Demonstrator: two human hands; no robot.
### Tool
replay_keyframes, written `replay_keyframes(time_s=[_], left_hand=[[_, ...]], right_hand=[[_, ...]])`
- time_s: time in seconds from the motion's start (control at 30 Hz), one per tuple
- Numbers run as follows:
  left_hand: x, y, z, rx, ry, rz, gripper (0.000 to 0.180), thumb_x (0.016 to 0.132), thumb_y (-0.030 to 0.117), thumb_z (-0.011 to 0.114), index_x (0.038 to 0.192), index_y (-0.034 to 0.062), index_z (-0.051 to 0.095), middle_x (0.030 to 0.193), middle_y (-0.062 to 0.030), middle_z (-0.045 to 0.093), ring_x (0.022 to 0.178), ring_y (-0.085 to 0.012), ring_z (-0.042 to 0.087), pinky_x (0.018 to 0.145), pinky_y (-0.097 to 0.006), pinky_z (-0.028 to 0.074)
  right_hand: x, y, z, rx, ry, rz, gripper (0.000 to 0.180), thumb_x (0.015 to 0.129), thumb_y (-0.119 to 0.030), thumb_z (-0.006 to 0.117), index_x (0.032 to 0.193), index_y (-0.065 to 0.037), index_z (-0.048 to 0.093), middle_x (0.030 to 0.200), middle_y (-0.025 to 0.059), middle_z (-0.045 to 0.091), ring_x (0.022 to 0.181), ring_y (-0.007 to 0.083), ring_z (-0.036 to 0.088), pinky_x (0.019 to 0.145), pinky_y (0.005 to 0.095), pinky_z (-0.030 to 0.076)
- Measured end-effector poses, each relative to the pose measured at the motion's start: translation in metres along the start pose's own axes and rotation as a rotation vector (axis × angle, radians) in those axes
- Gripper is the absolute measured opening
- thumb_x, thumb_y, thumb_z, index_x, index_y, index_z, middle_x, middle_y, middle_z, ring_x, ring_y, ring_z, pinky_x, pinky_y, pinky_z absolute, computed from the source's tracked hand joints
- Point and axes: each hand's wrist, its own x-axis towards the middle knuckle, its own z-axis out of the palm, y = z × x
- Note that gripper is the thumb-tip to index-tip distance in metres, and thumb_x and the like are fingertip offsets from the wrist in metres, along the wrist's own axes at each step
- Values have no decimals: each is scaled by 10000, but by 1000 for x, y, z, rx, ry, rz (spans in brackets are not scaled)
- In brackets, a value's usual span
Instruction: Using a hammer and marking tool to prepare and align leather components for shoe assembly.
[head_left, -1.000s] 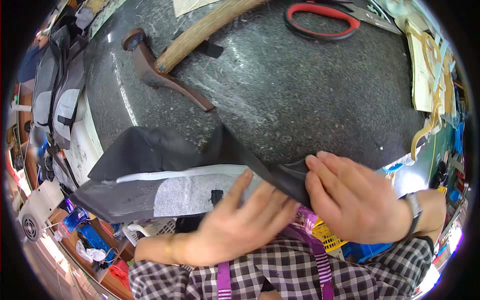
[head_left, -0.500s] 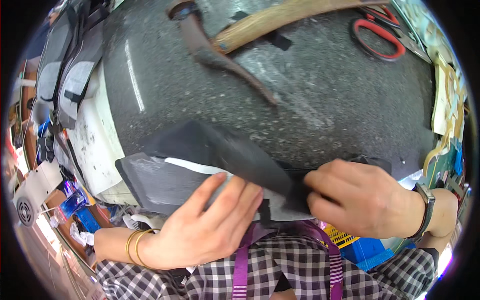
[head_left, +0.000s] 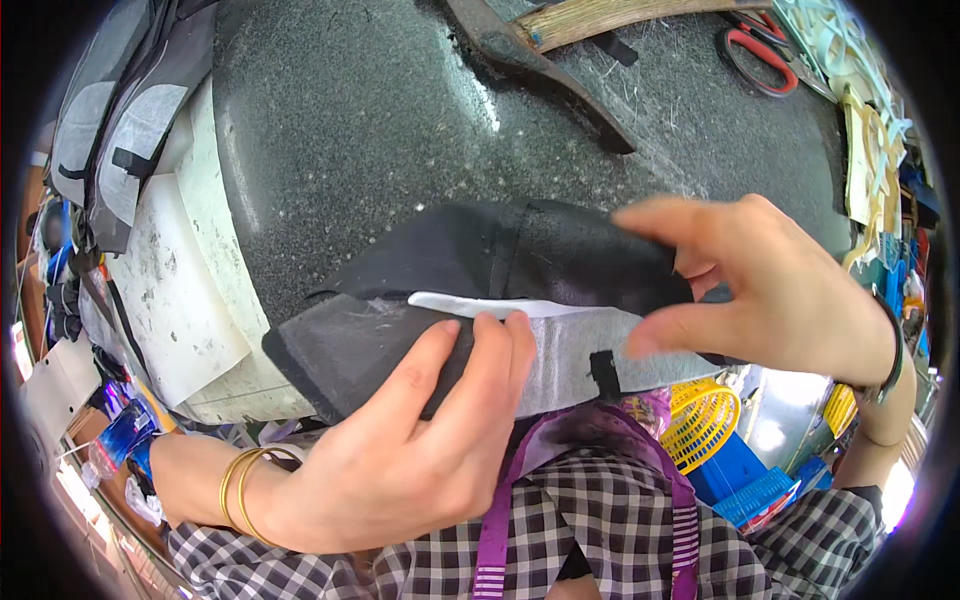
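Note:
A folded black leather-like piece (head_left: 590,245) with a grey lining lies at the table's near edge. A narrow white strip (head_left: 470,305) runs along its fold, and a small black tab sits on the lining. My left hand (head_left: 420,440) grips the near side of the piece, fingertips pressed on it just below the strip; its thumb is hidden. At the right end, my right hand (head_left: 770,285) is open and slightly blurred, thumb and forefinger spread wide over the piece.
A hammer with an iron head (head_left: 545,70) and wooden handle (head_left: 600,18) lies at the far side, near red-handled scissors (head_left: 757,62). Similar dark pieces (head_left: 140,130) are stacked at the left, by white sheets (head_left: 180,290). A yellow basket (head_left: 703,425) sits below the table edge.
My right hand has opened from its closed grip on the piece and spread. The piece's dark flap has folded back away from me, baring more lining. The view has shifted.

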Motion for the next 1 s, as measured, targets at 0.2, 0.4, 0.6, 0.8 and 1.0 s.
replay_keyframes(time_s=[0.2,0.4,0.6,0.8,1.0], left_hand=[[-10,4,17,-134,51,-119,390,680,100,619,997,-117,687,1088,-205,655,1069,-332,609,900,-402,532],[-14,-12,19,-634,183,-266,374,673,117,668,1006,-52,674,1077,-179,641,1011,-340,620,859,-391,534],[-9,-44,33,-380,303,-779,384,637,187,765,919,45,547,842,-91,510,770,-271,552,624,-364,447],[-19,-68,29,-459,16,-764,296,640,148,776,806,19,568,798,-104,553,746,-278,571,652,-346,467],[-25,-86,42,-446,282,52,250,627,134,664,853,27,677,925,-96,662,834,-234,639,696,-317,495]], right_hand=[[-33,-13,95,-811,348,-379,374,673,-46,670,1020,93,661,1010,189,661,875,299,647,705,345,562],[-18,1,86,-550,373,-604,415,737,-68,677,1104,113,607,1089,183,616,946,288,614,713,323,559],[-1,-4,103,-542,489,-606,301,659,-156,652,916,-2,675,909,97,615,791,197,598,550,251,491],[8,-4,103,-716,496,-700,92,714,-158,603,719,-67,589,973,92,655,716,140,563,473,183,339],[14,-14,82,-608,214,-696,139,752,-172,598,664,-107,513,1327,145,615,653,103,474,426,199,270]])
